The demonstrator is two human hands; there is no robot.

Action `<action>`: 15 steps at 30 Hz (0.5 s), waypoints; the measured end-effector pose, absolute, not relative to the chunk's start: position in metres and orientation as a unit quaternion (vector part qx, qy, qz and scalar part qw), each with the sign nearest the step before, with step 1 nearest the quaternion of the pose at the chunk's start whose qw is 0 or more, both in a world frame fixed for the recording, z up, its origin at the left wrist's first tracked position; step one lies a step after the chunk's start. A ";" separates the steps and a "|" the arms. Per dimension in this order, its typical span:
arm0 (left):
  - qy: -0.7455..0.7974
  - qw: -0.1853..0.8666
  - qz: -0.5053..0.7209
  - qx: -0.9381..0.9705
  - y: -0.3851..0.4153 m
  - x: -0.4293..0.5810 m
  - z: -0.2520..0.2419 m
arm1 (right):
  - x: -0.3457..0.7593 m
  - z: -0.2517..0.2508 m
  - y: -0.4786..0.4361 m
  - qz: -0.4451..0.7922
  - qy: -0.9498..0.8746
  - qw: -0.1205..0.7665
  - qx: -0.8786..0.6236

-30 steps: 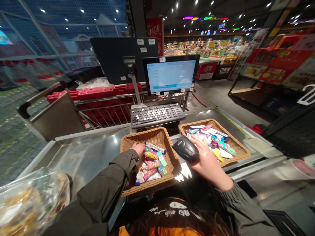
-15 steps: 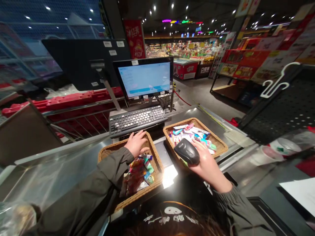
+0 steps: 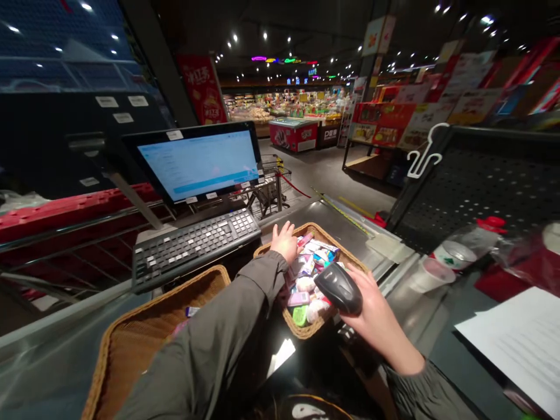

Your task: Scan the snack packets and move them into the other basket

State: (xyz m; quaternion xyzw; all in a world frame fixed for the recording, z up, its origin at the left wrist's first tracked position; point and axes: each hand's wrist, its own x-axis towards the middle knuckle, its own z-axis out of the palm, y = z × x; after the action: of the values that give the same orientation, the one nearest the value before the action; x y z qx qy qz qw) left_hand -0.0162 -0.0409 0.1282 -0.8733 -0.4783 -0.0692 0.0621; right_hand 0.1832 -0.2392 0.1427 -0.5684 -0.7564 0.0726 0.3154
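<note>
My right hand is wrapped round a black handheld barcode scanner, held over the right edge of a wicker basket. This basket is full of small packaged goods in white, blue, purple and green wrappers. At its far left corner, my left hand reaches in with fingers spread, close to a pink item; contact between them is unclear. A second wicker basket lies to the left, with a few packets showing and my left sleeve covering much of it.
Ahead on the left stand a keyboard and a lit monitor. To the right are plastic cups, printed papers and a black perforated panel with a white hanger. Shop shelves and a freezer lie beyond.
My left hand has moved from the left basket across to the right basket. The view has swung right. My right hand still grips the scanner, and the right basket sits at a different angle.
</note>
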 end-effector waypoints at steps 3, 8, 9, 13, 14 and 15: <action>-0.500 0.071 -0.083 -0.859 -0.023 0.009 0.107 | 0.197 0.142 -0.239 0.070 -0.747 0.319 -0.579; -0.501 0.064 -0.082 -0.859 -0.013 0.017 0.080 | 0.214 0.136 -0.237 0.078 -0.722 0.331 -0.602; -0.504 0.063 -0.083 -0.857 -0.012 0.016 0.078 | 0.216 0.135 -0.236 0.083 -0.718 0.332 -0.606; -0.510 0.061 -0.095 -0.853 -0.010 0.005 0.080 | 0.218 0.131 -0.229 0.092 -0.712 0.336 -0.609; -0.506 0.062 -0.099 -0.855 -0.010 0.002 0.083 | 0.218 0.131 -0.227 0.090 -0.715 0.338 -0.605; -0.500 0.064 -0.104 -0.857 -0.010 -0.002 0.086 | 0.217 0.131 -0.225 0.087 -0.718 0.340 -0.601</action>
State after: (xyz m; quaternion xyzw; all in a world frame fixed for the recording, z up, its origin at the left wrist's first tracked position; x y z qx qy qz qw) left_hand -0.0023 -0.0101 0.0865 -0.8571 -0.5004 -0.1039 0.0644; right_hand 0.2170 -0.2249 0.1306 -0.6008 -0.7181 0.0865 0.3404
